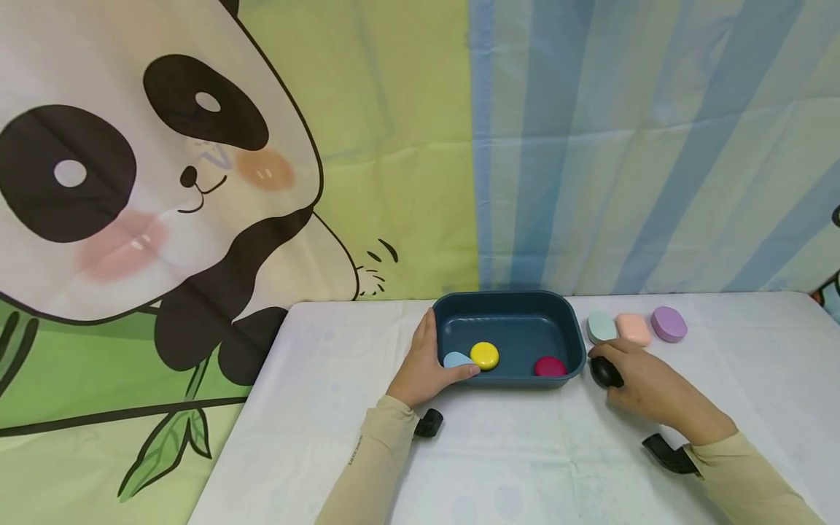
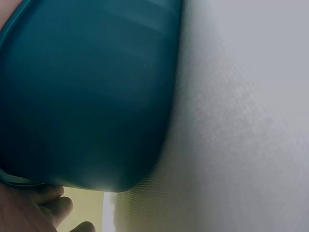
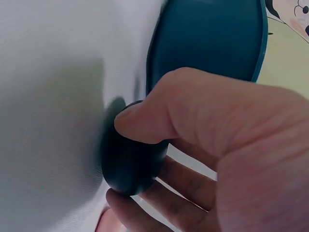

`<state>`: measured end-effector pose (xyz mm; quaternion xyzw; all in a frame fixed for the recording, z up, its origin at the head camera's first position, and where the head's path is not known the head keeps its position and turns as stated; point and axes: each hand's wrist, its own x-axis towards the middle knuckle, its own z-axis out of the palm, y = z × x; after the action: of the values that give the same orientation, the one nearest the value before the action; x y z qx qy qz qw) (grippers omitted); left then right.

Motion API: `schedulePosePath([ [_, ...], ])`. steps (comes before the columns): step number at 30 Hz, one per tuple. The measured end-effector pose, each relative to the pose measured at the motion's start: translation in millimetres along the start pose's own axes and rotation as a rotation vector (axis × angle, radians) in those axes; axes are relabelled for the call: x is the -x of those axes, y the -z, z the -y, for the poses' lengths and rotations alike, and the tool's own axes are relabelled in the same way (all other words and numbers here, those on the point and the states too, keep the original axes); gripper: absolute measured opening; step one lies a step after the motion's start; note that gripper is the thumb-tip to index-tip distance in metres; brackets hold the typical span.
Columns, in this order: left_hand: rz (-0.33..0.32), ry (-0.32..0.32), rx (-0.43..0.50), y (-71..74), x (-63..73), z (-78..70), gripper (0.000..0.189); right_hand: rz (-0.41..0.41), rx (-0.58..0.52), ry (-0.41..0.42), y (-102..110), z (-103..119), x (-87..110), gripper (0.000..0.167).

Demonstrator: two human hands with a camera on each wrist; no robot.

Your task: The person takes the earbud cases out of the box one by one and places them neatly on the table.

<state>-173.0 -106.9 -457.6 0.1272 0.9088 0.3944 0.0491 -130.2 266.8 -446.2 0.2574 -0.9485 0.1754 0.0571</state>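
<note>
A dark blue rectangular tub (image 1: 508, 321) stands on the white-covered table. My left hand (image 1: 423, 368) grips its left end, thumb over the near rim and fingers along the outer side. Inside the tub lie a light blue piece (image 1: 457, 359), a yellow round piece (image 1: 484, 356) and a crimson round piece (image 1: 550, 367). Just right of the tub, my right hand (image 1: 646, 383) holds a smooth black oval piece (image 3: 133, 166) between thumb and fingers, close to the tabletop. In the right wrist view the thumb lies across its upper face.
Behind my right hand sit a mint piece (image 1: 601, 327), a peach square piece (image 1: 633, 329) and a purple round piece (image 1: 669, 324) in a row. A printed curtain (image 1: 394, 146) with a panda hangs along the table's back edge. Black straps show at both wrists.
</note>
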Motion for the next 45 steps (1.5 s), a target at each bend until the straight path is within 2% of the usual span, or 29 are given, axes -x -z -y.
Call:
schedulePosePath([
  [6, 0.0, -0.002, -0.004, 0.1, -0.3, -0.6, 0.133, -0.003, 0.002, 0.003, -1.1, -1.1, 1.0, 0.052],
  [14, 0.0, 0.003, 0.004, -0.2, -0.2, -0.6, 0.132, -0.01, 0.006, 0.004, 10.1, 3.1, 2.7, 0.053],
  [18, -0.001, 0.005, 0.001, -0.5, -0.5, -0.1, 0.132, -0.071, 0.028, 0.016, 15.1, 8.1, 2.9, 0.052],
  [24, -0.001, 0.006, -0.002, 0.0, -0.2, -0.5, 0.132, -0.182, 0.047, -0.035, 19.8, 21.4, -2.7, 0.045],
  [27, 0.002, 0.002, -0.001, 0.4, -0.2, -0.5, 0.133, -0.205, 0.044, -0.045, 22.2, 28.9, -7.4, 0.044],
  [33, 0.008, -0.005, -0.002, 0.8, -0.6, -0.2, 0.134, -0.203, 0.017, -0.052, 25.8, 41.8, -18.5, 0.043],
  [45, 0.012, 0.005, 0.004, 1.3, -0.2, -0.8, 0.133, -0.119, -0.048, -0.1, 25.1, 63.7, -40.0, 0.046],
])
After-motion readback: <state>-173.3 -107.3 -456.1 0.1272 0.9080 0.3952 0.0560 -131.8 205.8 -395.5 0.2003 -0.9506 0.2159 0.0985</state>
